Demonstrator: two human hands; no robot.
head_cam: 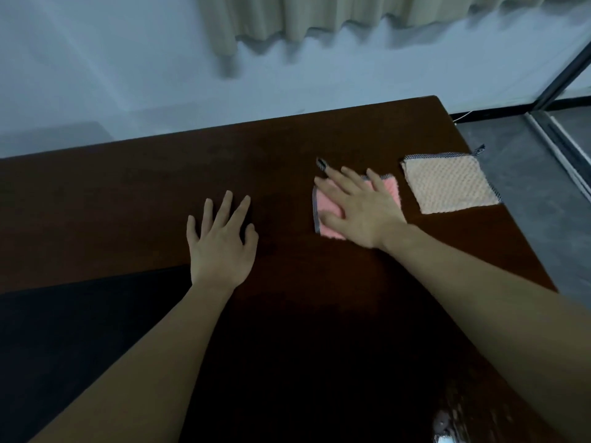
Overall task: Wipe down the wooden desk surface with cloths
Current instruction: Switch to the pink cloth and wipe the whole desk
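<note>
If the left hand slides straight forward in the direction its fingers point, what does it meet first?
Probably nothing: ahead of the left hand lies only bare desk up to its far edge. The pink cloth lies off to the right.

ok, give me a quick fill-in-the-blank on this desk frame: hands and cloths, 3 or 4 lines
1. The right hand presses flat on the ____ cloth.
2. The left hand rests with spread fingers directly on the bare ____.
3. The peach cloth lies untouched near the desk's ____ edge.
4. The number of cloths on the desk is ____.

Missing words: pink; desk; right; two
</note>
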